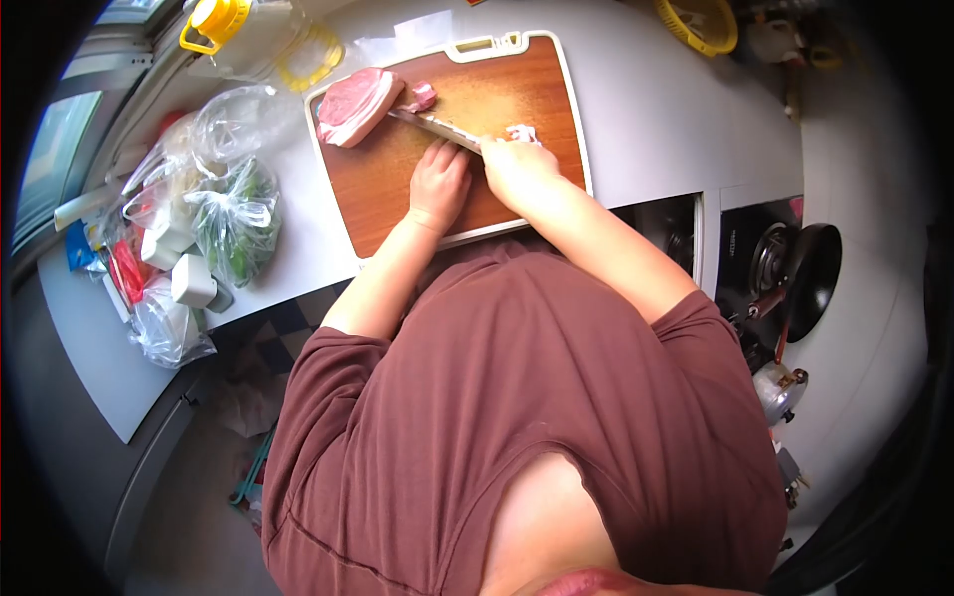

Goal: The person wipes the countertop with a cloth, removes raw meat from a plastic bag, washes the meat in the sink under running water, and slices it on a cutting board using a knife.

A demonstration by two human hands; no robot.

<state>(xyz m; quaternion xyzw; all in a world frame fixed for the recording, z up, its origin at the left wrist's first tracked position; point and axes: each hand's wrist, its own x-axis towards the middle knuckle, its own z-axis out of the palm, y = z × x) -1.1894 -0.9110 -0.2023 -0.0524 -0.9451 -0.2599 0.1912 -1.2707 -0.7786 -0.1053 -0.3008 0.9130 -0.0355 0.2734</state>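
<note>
My right hand (519, 169) is closed round the handle of a kitchen knife (440, 127), its blade pointing left and away over the board. My left hand (439, 186) rests on the cutting board (373, 214) just on the near side of the blade, fingers stretched toward it and holding nothing visible. Beyond the blade tip lies a large slab of raw pork (358, 105) with a pale fat edge. A small piece of meat (422, 96) sits between slab and blade. Whitish scraps (523, 132) lie just past my right hand.
Left of the board are a plastic bag of green vegetables (238, 221), other bags and a white container (194, 281). An oil jug (263, 40) with a yellow cap stands behind. A yellow basket (701, 25) is far right; a black wok (815, 281) stands by the stove.
</note>
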